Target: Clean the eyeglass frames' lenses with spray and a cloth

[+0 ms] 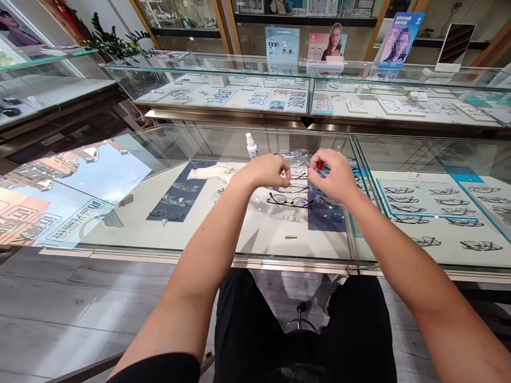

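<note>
My left hand (266, 171) is above the glass counter, its fingers curled down and pinched. Opposite it, my right hand (334, 173) is curled as well, thumb and fingertips close together. A narrow gap separates the two hands, and whatever either one pinches is too small or hidden to name. Dark-rimmed eyeglasses (289, 201) show just below and between them, with more frames in a row behind; I cannot tell whether these lie on or under the glass. To the left of my left hand are a crumpled cream cloth (211, 172) and a white spray bottle (252, 146).
The glass display counter (255, 259) runs across in front of my knees. Inside are eyeglasses on a dark blue mat (178, 194) and a white tray (431, 213). A small gold-coloured bar (291, 237) lies near the front. A second glass case (207, 69) with cards on top stands behind.
</note>
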A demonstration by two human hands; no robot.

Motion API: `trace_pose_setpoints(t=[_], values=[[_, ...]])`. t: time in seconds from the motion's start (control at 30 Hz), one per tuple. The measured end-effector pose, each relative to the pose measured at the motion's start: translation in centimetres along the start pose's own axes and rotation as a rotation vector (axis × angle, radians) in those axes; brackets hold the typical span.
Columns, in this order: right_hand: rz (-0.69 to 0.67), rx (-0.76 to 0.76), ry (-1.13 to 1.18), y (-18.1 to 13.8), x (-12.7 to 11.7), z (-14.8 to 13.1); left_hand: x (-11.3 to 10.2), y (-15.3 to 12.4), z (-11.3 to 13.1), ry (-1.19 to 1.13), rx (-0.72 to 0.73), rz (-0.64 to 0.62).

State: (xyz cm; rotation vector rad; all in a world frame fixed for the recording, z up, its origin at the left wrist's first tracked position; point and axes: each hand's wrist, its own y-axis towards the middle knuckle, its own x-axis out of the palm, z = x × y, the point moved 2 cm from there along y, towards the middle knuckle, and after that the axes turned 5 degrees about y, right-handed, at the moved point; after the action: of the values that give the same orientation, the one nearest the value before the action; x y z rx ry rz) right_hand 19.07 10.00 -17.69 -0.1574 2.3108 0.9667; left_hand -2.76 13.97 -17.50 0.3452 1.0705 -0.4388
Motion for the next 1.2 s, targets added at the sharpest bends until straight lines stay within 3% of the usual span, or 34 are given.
trace_pose_setpoints(t=[0.13, 0.27, 0.43, 0.5, 0.63, 0.77, 0.97, 1.2], values=[[0.112, 0.064, 0.097, 0.4, -0.9, 1.1, 0.9, 0.5, -1.2, 0.069, -0.042, -0.086], [0.148, 0.078, 0.182, 0.5, -1.1, 1.6, 1.1, 0.5, -0.9, 0.093, -0.05, -0.105], [0.306, 0.134, 0.186, 0.7, -1.4, 2.3, -0.1, -0.3, 0.5, -0.094, 0.034, -0.083], [0.434, 0.169, 0.179, 0.7, -1.8, 2.5, -0.5, -0.4, 0.9, -0.247, 0.046, -0.013], [0.577, 0.197, 0.206, 0.6, -2.1, 2.7, -0.4, 0.6, 0.8, -0.573, 0.054, 0.299], [0.506, 0.213, 0.243, 0.5, -1.4, 2.4, 1.3, 1.9, 0.7, -0.87, 0.03, 0.49], [0.355, 0.22, 0.341, 0.4, -0.2, 2.0, 3.5, 2.3, 1.5, -1.051, -0.012, 0.457], [0.283, 0.226, 0.394, 0.2, 0.2, 1.9, 3.8, 2.1, 2.0, -1.136, -0.033, 0.436]])
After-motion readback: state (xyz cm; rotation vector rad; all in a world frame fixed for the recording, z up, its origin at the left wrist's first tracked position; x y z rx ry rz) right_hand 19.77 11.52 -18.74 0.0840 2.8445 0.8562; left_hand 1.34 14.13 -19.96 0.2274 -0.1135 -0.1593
